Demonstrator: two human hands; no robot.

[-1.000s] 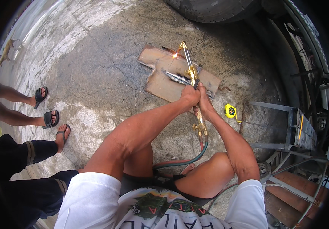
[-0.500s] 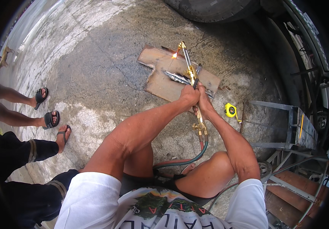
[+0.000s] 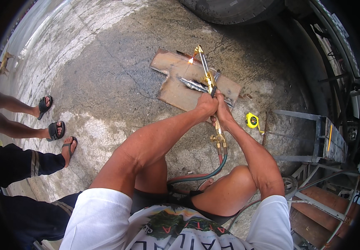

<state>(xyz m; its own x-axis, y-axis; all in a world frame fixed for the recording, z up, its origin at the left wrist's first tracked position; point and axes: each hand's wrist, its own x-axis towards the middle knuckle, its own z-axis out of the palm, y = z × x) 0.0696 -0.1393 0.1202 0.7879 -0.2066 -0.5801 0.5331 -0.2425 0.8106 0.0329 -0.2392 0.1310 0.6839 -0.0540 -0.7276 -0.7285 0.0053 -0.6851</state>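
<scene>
Both my hands grip a brass cutting torch [image 3: 205, 66]. My left hand [image 3: 207, 103] wraps round its handle from the left, and my right hand [image 3: 223, 109] closes on it from the right, just touching the left. The torch head points down at the far part of a flat rusty steel plate [image 3: 176, 92], where a bright orange glow [image 3: 191, 61] shows at the tip. A silvery metal piece [image 3: 193, 84] lies across the plate, its right end passing beneath the torch. A red and a green hose [image 3: 221, 163] run from the torch's rear end toward my legs.
A yellow tape measure [image 3: 252, 120] lies on the concrete right of the plate. A metal stand [image 3: 313, 135] and a wheeled frame [image 3: 313, 204] stand at the right. A large tyre [image 3: 230, 10] is at the far edge. Other people's sandalled feet [image 3: 55, 130] are at the left.
My hands and the torch stay almost where they were, with the glow at nearly the same spot. At the left, a person's dark-trousered legs have shifted slightly.
</scene>
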